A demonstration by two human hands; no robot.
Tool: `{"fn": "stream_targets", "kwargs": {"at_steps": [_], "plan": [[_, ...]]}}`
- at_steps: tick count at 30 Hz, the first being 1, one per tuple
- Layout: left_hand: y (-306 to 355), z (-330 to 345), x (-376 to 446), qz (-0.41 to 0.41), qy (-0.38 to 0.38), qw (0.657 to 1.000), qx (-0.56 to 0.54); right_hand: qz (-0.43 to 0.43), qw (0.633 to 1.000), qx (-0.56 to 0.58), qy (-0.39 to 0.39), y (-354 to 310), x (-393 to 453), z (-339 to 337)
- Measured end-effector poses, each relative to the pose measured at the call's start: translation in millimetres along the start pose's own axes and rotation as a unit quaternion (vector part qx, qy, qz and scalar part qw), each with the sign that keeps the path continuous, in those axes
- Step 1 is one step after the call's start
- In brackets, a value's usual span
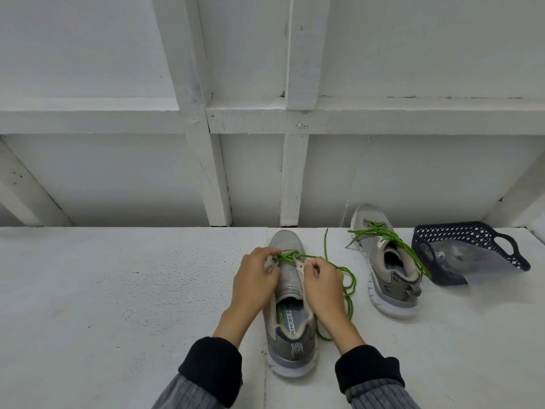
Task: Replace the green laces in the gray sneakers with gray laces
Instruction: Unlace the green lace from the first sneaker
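the near gray sneaker [290, 308] sits on the white table [118, 290], toe away from me, and the green lace [339, 267] is down to its last crossing near the toe, the loose length trailing off to the right. my left hand [255, 278] pinches the lace and eyelet flap on its side, my right hand [320, 283] pinches the opposite flap; both grips are closed on the shoe's upper. the risk i see: pulling hard while the loose loops lie tangled could knot them or drag the shoe. the second sneaker [386, 261] is still fully laced in green, beside the tipped dark basket [469, 255]; i can't see any gray laces.
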State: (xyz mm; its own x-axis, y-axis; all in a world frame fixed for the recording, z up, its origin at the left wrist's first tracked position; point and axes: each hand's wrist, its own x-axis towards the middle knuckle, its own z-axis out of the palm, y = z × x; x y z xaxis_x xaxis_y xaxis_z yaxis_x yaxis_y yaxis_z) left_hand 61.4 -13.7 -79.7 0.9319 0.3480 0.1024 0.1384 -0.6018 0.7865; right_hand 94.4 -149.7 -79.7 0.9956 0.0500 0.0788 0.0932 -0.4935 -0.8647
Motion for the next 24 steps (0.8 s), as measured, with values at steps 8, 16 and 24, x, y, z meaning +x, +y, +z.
{"fn": "stream_targets", "kwargs": {"at_steps": [8, 16, 24], "plan": [[19.7, 9.8, 15.9, 0.084, -0.084, 0.963, 0.243, 0.067, 0.995, 0.062, 0.046, 8.1, -2.6, 4.1], [-7.4, -9.2, 9.2, -0.249, 0.119, 0.923, -0.268, 0.080, 0.991, 0.097, 0.053, 12.0, -4.5, 6.7], [15.2, -11.8, 24.9, 0.091, -0.016, 0.991, 0.101, 0.070, 0.991, 0.091, 0.069, 8.9, -6.2, 7.0]]}}
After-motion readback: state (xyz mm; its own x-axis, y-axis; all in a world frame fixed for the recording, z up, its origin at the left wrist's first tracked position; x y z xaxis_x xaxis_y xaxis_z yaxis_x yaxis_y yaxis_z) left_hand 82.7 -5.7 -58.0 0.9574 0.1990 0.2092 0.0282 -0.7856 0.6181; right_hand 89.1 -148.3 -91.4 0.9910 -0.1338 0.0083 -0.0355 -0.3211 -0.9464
